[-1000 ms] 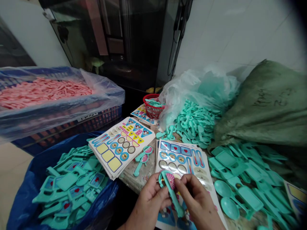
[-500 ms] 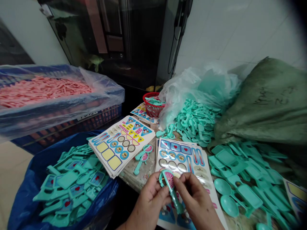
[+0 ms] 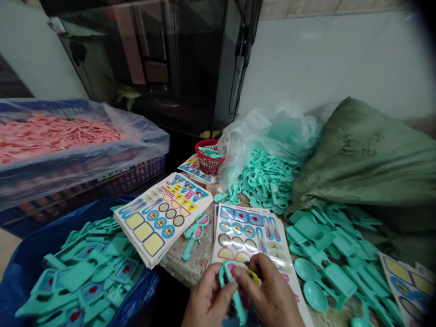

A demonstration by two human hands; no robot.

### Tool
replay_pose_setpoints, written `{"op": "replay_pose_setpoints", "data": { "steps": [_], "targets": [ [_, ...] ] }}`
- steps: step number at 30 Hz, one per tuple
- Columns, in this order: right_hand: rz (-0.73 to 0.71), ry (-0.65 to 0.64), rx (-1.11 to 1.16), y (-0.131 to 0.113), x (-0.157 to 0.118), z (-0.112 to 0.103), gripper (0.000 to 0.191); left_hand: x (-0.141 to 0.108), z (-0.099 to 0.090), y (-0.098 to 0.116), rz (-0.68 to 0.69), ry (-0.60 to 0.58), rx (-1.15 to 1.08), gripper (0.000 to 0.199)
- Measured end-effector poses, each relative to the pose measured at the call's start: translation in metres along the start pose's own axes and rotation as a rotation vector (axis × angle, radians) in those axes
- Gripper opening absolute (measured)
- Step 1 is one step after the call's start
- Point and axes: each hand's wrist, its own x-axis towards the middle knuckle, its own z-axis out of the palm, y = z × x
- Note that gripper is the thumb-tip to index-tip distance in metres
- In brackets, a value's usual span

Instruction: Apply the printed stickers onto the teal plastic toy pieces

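My left hand [image 3: 209, 297] pinches a teal plastic toy piece [image 3: 237, 299] with a pink fan-patterned sticker on its rounded end. From the other side my right hand [image 3: 267, 290] closes on the same piece, its thumb over the sticker. A small yellow bit [image 3: 252, 276] shows beside the right fingers. Both hands are above the near part of a sticker sheet stack [image 3: 238, 240]. To the left lie similar teal pieces with pink stickers [image 3: 198, 232], between that stack and a second sheet stack [image 3: 153, 222].
A blue bag [image 3: 20, 272] of teal pieces is at lower left, below a crate [image 3: 136, 175] of pink pieces. A red basket [image 3: 209, 165], a teal pile [image 3: 269, 177], a green sack [image 3: 368, 159] and teal pans and spoons [image 3: 340, 268] stand around.
The view has shifted, so most things sit slightly left and lower. The right thumb now covers more of the pink sticker, and a yellow bit shows by the right fingers.
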Motion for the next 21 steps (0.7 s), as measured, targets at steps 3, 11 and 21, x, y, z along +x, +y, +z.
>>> {"op": "replay_pose_setpoints", "data": {
  "steps": [3,11,21],
  "targets": [
    [-0.027,0.018,-0.047,0.001,0.004,-0.003,0.045,-0.001,-0.003,0.005,0.003,-0.007,0.078,0.039],
    [-0.073,0.12,-0.103,0.039,0.02,-0.038,0.04,0.019,-0.033,0.036,0.135,0.224,0.487,0.039],
    [0.001,0.456,-0.479,0.166,0.095,-0.133,0.044,0.086,-0.086,0.027,0.588,0.438,1.02,0.048]
  ]
}}
